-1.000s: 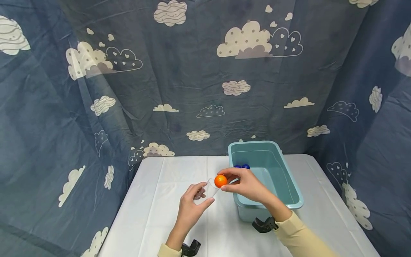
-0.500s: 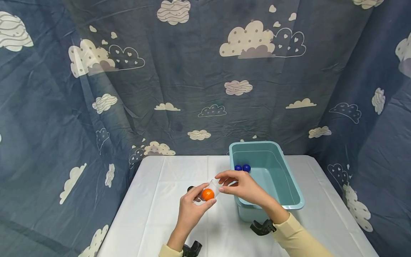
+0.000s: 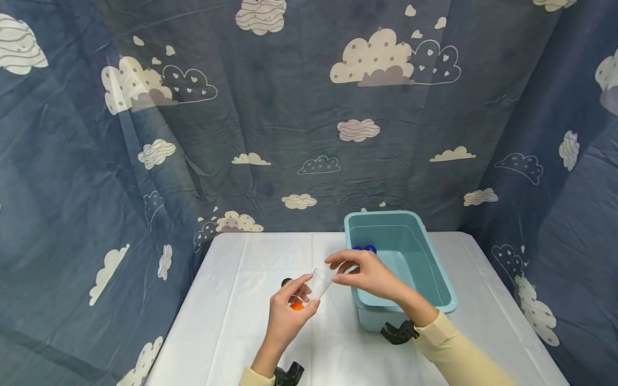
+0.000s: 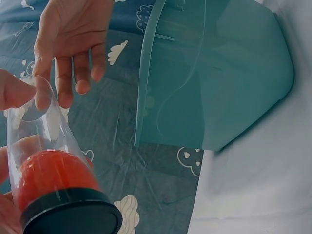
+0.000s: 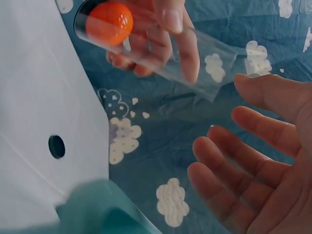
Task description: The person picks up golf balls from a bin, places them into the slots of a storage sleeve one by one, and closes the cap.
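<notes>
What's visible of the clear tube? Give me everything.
The tube is a see-through cylinder, plastic by its look, with a round open mouth at one end and a black cap on the other. An orange ball sits inside at the capped end. It is tilted, mouth up, held in the air above the table by the left hand. The right hand is at its mouth; contact there is unclear.
</notes>
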Available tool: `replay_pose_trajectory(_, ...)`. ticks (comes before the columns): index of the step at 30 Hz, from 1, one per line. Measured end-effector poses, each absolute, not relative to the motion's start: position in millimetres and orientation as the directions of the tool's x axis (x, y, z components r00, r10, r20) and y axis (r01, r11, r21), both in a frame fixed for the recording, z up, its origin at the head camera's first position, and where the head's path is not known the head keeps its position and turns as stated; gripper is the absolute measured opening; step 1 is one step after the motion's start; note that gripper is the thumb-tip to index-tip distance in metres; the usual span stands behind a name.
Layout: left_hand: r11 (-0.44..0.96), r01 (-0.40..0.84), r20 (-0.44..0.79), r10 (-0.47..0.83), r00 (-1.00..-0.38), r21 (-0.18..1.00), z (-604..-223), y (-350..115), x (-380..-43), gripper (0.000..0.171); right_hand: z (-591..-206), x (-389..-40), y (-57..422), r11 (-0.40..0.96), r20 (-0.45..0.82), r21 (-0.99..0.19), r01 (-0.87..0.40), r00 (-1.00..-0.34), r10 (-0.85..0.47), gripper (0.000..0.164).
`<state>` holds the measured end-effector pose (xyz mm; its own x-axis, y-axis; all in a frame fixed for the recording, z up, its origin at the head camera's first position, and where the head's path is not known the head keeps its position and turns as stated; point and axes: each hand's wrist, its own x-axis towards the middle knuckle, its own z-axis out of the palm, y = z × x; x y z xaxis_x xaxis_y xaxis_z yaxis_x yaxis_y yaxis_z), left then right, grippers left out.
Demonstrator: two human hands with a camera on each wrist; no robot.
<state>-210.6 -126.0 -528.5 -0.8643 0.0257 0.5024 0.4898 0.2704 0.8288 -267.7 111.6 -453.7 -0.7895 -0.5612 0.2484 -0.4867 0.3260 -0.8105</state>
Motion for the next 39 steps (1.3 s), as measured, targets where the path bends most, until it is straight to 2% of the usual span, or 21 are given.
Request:
replay_pose_trajectory(5, 0.232, 0.528, 0.534, 0.044, -0.845, 0.817, -527, -125, -211, 0.053, -444, -276, 119, 0.342, 0.256, -0.786, -0.515, -0.775, -0.577, 0.036)
replay_pose_trajectory(12, 0.155, 0.48, 0.483, 0.017, -0.875, 0.864, -523, -126, -212, 0.053, -434, -290, 132, 0.366, 0.235, -0.783, -0.503, -0.784, -0.575, 0.034)
replay_pose_trajectory(22, 0.039, 0.454, 0.455, -0.039, -0.889, 0.89, -525, -127, -214, 0.053, -430, -317, 148, 0.417, 0.218, -0.775, -0.474, -0.821, -0.528, 0.035)
replay_pose_trajectory(30, -0.016, 0.394, 0.392, -0.065, -0.918, 0.919, -523, -129, -214, 0.053, -443, -340, 160, 0.44, 0.211, -0.78, -0.445, -0.849, -0.485, 0.034)
replay_pose_trajectory(39, -0.1, 0.291, 0.294, 0.016, -0.956, 0.952, -527, -131, -214, 0.057, -470, -373, 174, 0.468, 0.137, -0.819, -0.332, -0.905, -0.402, 0.038)
